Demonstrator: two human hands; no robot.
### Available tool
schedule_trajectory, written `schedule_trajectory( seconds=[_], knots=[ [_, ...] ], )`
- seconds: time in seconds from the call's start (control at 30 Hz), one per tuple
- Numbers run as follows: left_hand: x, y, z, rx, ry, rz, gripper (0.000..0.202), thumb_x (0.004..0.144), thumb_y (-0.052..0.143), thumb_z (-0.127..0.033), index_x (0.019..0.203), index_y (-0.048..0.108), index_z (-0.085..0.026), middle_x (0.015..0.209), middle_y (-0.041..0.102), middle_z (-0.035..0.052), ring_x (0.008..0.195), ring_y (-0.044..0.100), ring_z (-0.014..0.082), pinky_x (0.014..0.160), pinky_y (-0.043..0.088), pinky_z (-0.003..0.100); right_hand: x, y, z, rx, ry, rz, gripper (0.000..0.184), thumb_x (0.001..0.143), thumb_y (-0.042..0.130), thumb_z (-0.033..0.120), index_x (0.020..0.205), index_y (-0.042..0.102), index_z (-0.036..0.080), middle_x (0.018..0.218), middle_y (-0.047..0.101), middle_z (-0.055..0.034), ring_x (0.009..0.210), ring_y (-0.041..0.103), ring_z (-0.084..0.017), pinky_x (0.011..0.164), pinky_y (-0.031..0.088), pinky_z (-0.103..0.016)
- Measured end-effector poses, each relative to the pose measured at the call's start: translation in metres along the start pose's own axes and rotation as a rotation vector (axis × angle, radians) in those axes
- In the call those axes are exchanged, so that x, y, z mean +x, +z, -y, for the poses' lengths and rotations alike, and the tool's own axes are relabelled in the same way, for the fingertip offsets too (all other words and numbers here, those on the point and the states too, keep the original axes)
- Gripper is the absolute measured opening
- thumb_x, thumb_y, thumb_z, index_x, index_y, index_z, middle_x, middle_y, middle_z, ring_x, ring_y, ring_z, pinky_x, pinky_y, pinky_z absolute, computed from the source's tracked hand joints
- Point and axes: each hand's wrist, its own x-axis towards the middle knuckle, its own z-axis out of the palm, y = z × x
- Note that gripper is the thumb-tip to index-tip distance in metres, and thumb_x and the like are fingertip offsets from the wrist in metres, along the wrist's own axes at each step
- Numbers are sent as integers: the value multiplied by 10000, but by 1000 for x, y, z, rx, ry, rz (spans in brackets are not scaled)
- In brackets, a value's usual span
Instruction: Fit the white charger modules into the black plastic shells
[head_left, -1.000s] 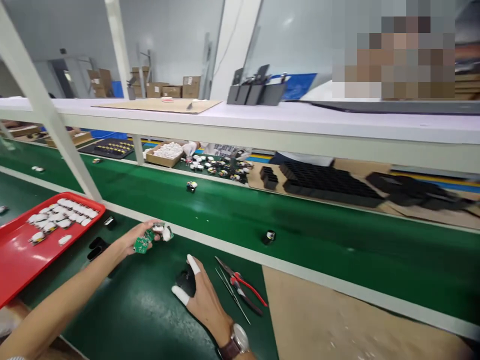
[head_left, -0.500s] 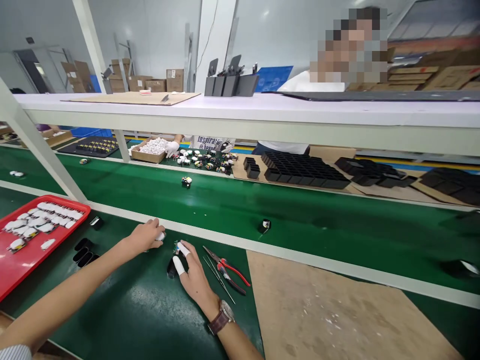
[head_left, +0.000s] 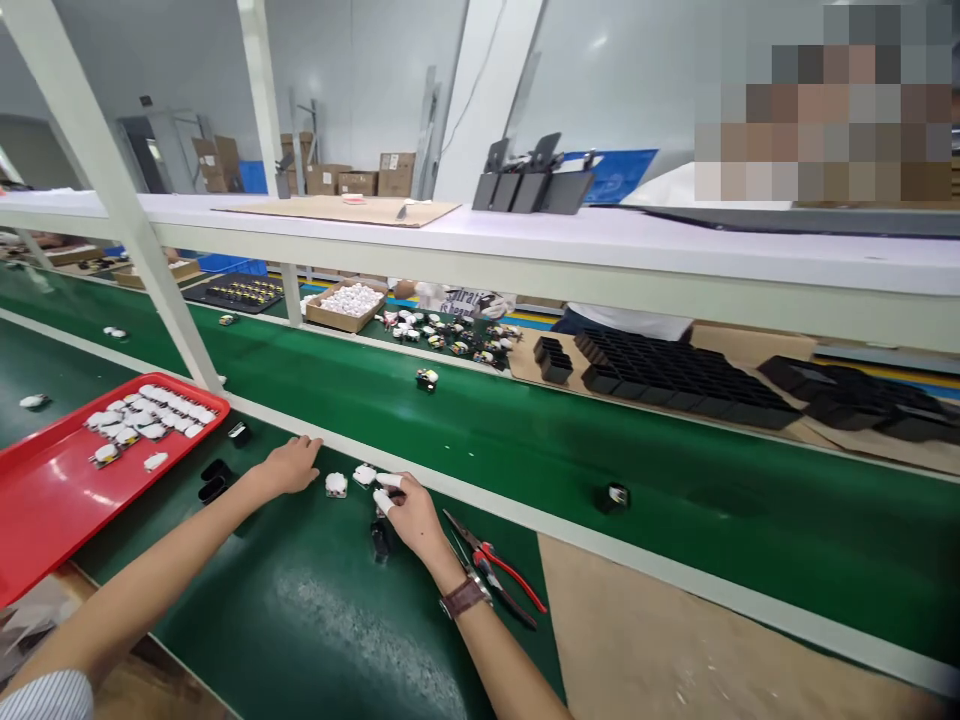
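green mat (head_left: 315, 610) is bearing both hands. left hand (head_left: 289, 467) is lying flat, fingers loose and empty, near a white part (head_left: 336, 485). right hand (head_left: 411, 515) is pressing capped fingertips (head_left: 386, 482) to a second white part (head_left: 365, 474) beside it; whether they are gripping it i cannot tell. black part (head_left: 380, 540) is lying under that hand, pliers (head_left: 499, 572) beside its wrist.

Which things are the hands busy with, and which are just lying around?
In use: left hand, right hand, white parts between them, black part by the right hand.
Lying about: red-handled pliers, red tray, black trays across the belt, cardboard box.
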Motion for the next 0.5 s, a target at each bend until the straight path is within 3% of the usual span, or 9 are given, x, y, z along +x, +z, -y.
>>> schedule_trajectory(
  seconds=[0.13, 0.23, 0.33, 0.43, 0.5],
  knots=[
    [-27, 3, 6, -129, 92, -40, 734, 860, 792, -341, 1521, 524, -167, 1438, 625, 193, 1316, 627, 339, 1112, 510, 431, 5, -8, 9, -62, -56, 72, 287, 877, 531, 207, 1046, 763, 201, 1085, 709, -111, 952, 694, -254, 884, 601, -414],
    [-45, -11, 26, -199, 87, -147, 661, 895, 771, -410, 1498, 567, -232, 1466, 630, 135, 1341, 616, 304, 1131, 502, 399, 8, -10, 12, -113, -74, 146, 287, 851, 595, 267, 1072, 769, 212, 1148, 725, -128, 1117, 668, -318, 1047, 530, -496],
    [-65, -39, 76, -207, -73, -287, 514, 993, 644, -454, 1460, 602, -242, 1447, 651, 114, 1306, 636, 295, 1119, 505, 403, 12, -9, 7, -176, -19, 223, 298, 787, 664, 346, 1010, 773, 182, 1010, 759, -139, 1003, 710, -347, 941, 573, -498],
    [-95, -66, 147, -167, -350, -394, 436, 1020, 603, -412, 1392, 650, -190, 1397, 676, 152, 1295, 634, 333, 1116, 492, 440, 15, -11, 1, -211, 30, 298, 308, 789, 583, 329, 984, 766, 177, 795, 750, -84, 759, 732, -282, 740, 599, -402],
    [-121, -76, 194, -127, -566, -423, 387, 984, 674, -368, 1306, 693, -153, 1355, 684, 192, 1315, 606, 384, 1123, 472, 505, 16, -14, -3, -240, 32, 300, 337, 804, 531, 334, 997, 761, 181, 801, 752, -83, 755, 738, -271, 715, 590, -377]
  ],
)
